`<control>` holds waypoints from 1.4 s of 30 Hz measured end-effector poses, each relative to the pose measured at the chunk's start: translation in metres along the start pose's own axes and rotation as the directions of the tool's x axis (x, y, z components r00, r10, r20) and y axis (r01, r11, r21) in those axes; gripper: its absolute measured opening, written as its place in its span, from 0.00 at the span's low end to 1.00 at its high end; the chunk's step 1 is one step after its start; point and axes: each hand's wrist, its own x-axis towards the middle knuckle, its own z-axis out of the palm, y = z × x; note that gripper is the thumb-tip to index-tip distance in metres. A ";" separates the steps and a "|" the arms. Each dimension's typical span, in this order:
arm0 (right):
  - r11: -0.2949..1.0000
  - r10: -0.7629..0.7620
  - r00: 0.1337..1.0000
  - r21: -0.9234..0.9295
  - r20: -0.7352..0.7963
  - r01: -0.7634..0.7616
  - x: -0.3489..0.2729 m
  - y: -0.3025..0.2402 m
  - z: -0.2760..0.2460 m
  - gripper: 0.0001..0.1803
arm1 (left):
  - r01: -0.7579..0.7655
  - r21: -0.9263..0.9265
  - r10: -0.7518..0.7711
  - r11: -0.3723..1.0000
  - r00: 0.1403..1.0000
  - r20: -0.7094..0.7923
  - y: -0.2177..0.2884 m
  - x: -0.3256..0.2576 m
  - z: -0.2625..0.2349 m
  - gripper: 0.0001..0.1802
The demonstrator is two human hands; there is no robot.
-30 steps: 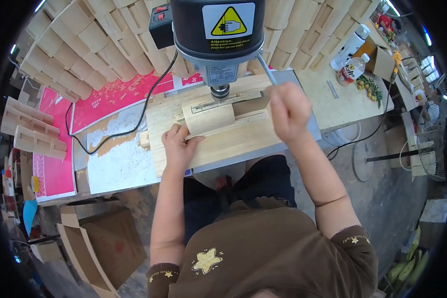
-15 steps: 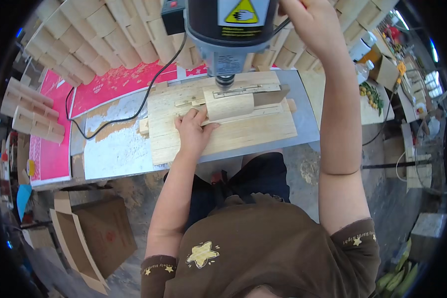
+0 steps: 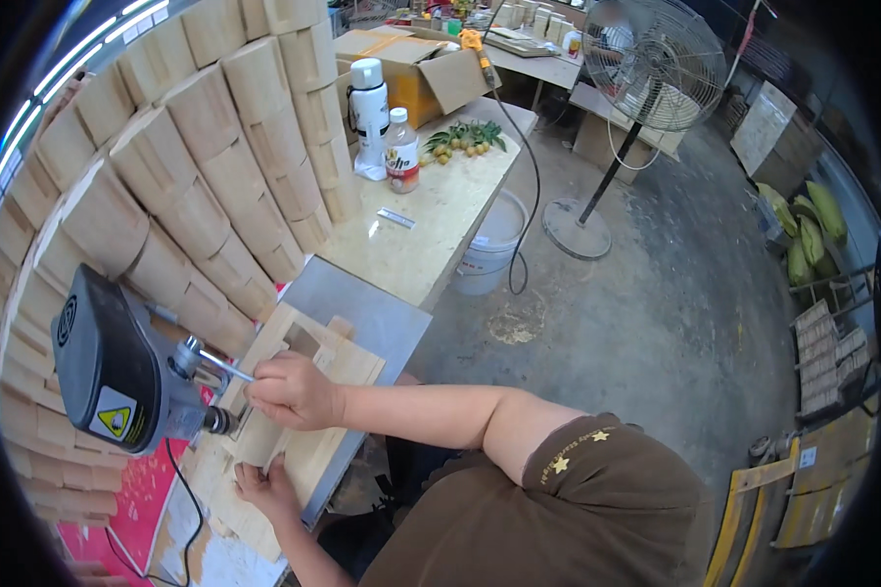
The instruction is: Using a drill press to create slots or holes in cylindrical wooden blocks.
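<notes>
Firmly, right hand point(image 3: 292, 391) grips drill press point(image 3: 117, 377) lever point(image 3: 215, 364).

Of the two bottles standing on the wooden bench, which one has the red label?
The smaller clear bottle, with a white cap and a red label band. It stands to the right of the taller white bottle, which has a dark band and no red.

The right hand point(image 3: 294, 391) covered the end of the drill press point(image 3: 117, 377) lever so its grip could not be seen, the drill bit was hidden behind the machine's head, and the left hand point(image 3: 264, 486) hid part of the wooden board point(image 3: 308, 455) at the desk's near edge
</notes>
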 end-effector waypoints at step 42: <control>0.925 0.360 0.659 -0.345 0.660 -0.161 -0.015 0.049 -0.033 0.19 | 0.101 -0.135 -0.098 0.986 0.995 0.028 0.000 -0.017 -0.048 0.15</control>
